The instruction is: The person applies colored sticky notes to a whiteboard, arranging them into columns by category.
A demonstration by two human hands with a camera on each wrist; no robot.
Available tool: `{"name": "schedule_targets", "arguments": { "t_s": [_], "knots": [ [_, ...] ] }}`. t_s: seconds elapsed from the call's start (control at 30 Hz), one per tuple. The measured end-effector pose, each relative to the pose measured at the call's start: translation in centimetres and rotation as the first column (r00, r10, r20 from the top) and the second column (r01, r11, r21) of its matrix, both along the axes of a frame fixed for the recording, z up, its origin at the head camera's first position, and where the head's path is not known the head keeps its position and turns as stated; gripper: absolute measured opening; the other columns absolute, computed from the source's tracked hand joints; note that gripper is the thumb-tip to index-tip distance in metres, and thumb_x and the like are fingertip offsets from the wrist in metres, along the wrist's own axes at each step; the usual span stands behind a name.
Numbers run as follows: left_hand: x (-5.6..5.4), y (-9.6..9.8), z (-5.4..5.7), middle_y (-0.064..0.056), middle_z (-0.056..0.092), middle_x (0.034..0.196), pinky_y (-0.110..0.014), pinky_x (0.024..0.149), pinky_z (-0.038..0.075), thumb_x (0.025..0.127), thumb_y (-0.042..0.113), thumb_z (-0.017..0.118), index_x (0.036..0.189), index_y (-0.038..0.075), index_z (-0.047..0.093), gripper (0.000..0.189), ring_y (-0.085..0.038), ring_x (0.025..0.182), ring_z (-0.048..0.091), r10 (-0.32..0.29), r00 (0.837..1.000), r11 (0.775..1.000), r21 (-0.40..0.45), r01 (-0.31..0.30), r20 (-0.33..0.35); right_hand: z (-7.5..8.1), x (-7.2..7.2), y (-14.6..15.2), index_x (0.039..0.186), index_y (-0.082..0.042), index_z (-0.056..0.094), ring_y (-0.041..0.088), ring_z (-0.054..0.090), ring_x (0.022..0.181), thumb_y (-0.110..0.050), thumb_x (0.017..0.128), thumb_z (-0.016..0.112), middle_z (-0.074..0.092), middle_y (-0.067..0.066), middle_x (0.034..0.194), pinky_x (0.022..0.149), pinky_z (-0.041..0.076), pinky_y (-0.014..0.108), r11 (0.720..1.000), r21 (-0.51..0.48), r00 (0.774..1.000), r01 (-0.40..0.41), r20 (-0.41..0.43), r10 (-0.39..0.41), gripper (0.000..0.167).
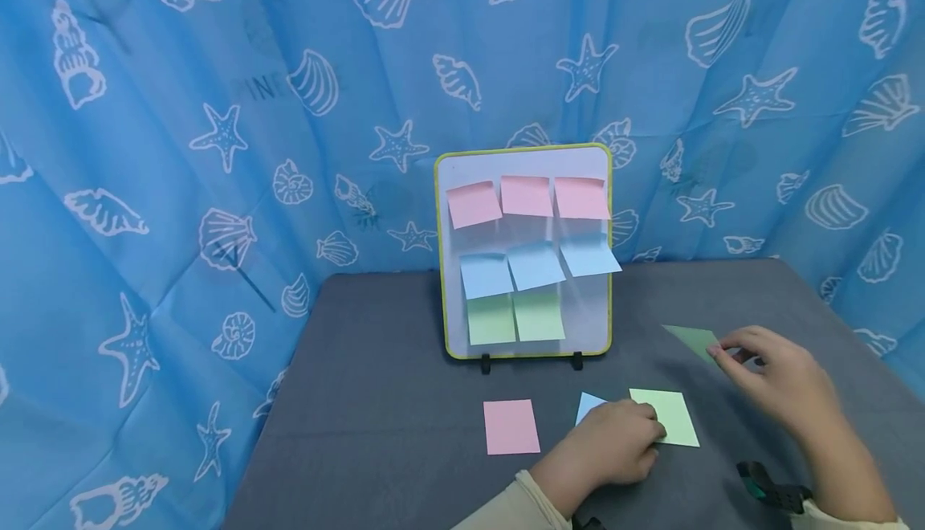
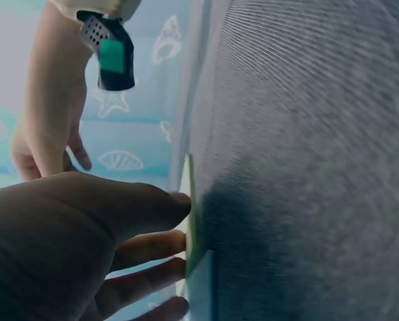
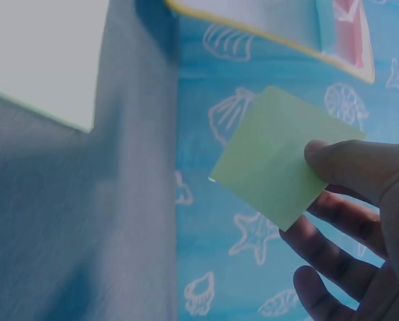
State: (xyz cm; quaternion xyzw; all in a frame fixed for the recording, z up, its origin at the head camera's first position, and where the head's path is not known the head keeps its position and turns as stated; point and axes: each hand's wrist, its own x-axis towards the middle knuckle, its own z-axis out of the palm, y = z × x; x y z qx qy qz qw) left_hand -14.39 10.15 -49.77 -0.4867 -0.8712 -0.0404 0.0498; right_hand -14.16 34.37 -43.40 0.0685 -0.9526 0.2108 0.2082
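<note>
My right hand (image 1: 784,373) pinches a green sticky note (image 3: 283,157) between thumb and fingers, raised above the table at the right. The note is tilted, with one corner toward the whiteboard. Low over the table, my left hand (image 1: 610,443) rests its fingertips on the left side of a green sticky note pad (image 1: 672,417). In the left wrist view that pad (image 2: 191,221) shows edge-on beside the thumb. A blue sticky note pad (image 1: 589,405) lies partly hidden under the left hand. Left of it is a pink sticky note pad (image 1: 511,427).
A yellow-rimmed whiteboard (image 1: 585,313) stands on small black feet at the back of the grey table (image 1: 361,401). Three pink notes (image 1: 526,195) form its top row, three blue notes (image 1: 536,265) the middle, two green notes (image 1: 538,317) the lower left. Behind hangs a blue shell-patterned curtain (image 1: 275,152).
</note>
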Motion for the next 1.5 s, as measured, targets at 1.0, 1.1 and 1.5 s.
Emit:
{"name": "schedule_targets", "arguments": {
  "t_s": [1.0,1.1,1.5],
  "knots": [
    [-4.1,-8.3,5.6,0.003,0.069,0.123,-0.015,0.089,0.052,0.106,0.027,0.066,0.126,0.015,0.076,0.024,-0.007,0.104,0.065,0.164,0.980,0.898,0.395,-0.194,0.109,2.3,-5.6,-9.2,0.085,-0.014,0.079,0.018,0.066,0.075,0.002,0.073,0.092,0.074,0.000,0.093,0.072,0.044,0.014,0.971,-0.004,0.912,-0.241,-0.342,0.225,0.024],
    [-4.5,-8.9,5.6,0.001,0.071,0.121,-0.016,0.089,0.053,0.105,0.020,0.068,0.123,0.012,0.077,0.022,-0.010,0.104,0.066,0.189,0.977,0.869,0.447,-0.212,0.095,2.4,-6.0,-9.8,0.086,-0.013,0.080,0.019,0.067,0.076,0.002,0.072,0.093,0.075,0.000,0.093,0.073,0.044,0.013,0.964,-0.022,0.908,-0.266,-0.342,0.243,0.025],
    [-6.2,-10.5,5.1,-0.007,0.069,0.129,-0.028,0.098,0.056,0.104,0.011,0.065,0.132,0.005,0.073,0.029,-0.021,0.115,0.067,0.270,0.956,0.825,0.485,-0.291,0.115,2.9,-7.0,-11.3,0.086,-0.011,0.080,0.020,0.068,0.076,0.004,0.072,0.091,0.074,0.002,0.093,0.067,0.047,0.019,0.962,0.009,0.913,-0.272,-0.315,0.261,0.023]
  ]
}}
